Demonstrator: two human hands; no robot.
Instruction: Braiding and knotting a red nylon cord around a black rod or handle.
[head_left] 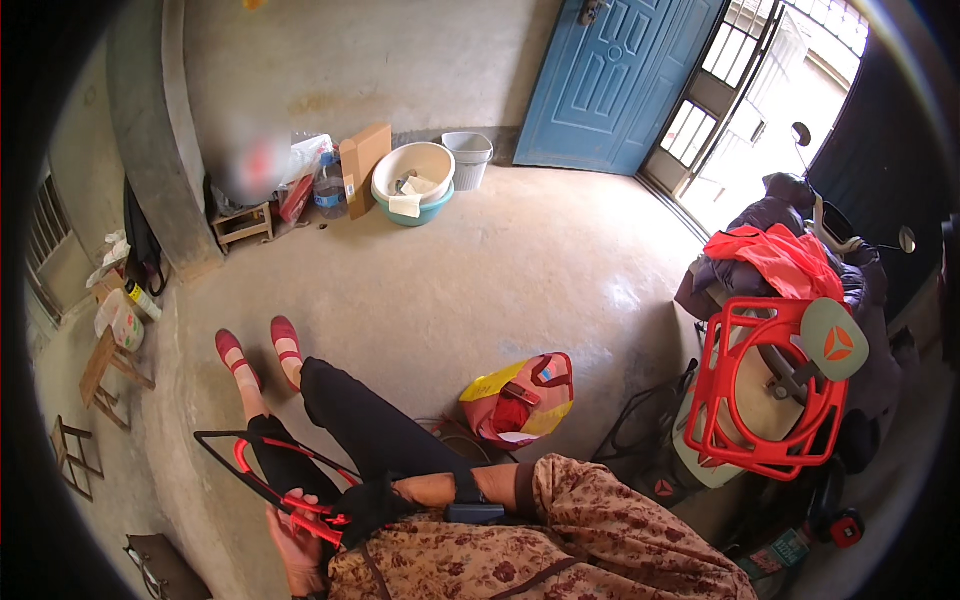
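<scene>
Left grip (295,530) clasps a red-black frame (270,470) beside the bag (520,400).

I see a thin wire frame (262,462), black along most of its length with red sections, shaped roughly like a triangle. It lies tilted across my lap, its far corner reaching out over my left knee above the floor. Its near corner, where red pieces bunch together, sits against black fabric (372,500) at my waist.
</scene>
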